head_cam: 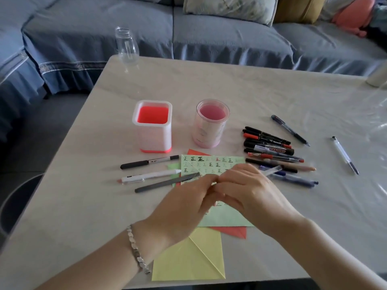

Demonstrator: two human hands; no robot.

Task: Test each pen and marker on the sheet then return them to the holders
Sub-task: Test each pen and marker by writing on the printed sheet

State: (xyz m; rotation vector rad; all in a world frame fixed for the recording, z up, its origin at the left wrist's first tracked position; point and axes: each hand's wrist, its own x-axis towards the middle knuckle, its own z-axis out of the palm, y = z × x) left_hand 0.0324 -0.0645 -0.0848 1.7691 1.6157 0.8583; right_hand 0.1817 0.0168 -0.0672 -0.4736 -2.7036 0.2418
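Observation:
My left hand (188,201) and my right hand (249,189) meet over the green sheet (226,218), which carries rows of test marks. My right hand grips a clear pen (272,171) whose end sticks out to the right. My left hand's fingertips pinch at the pen's hidden near end. Two holders stand behind the sheet: a square white and red holder (154,126) and a round pink holder (210,123), both with nothing in them. Three pens (149,176) lie left of the sheet. Right of it lies a pile of pens and markers (274,151).
Two single pens lie further right, a dark pen (290,130) and a clear pen (345,155). A yellow sheet (194,258) and a red sheet (234,231) lie under the green one. A clear bottle (126,47) stands at the table's far left corner, a sofa behind.

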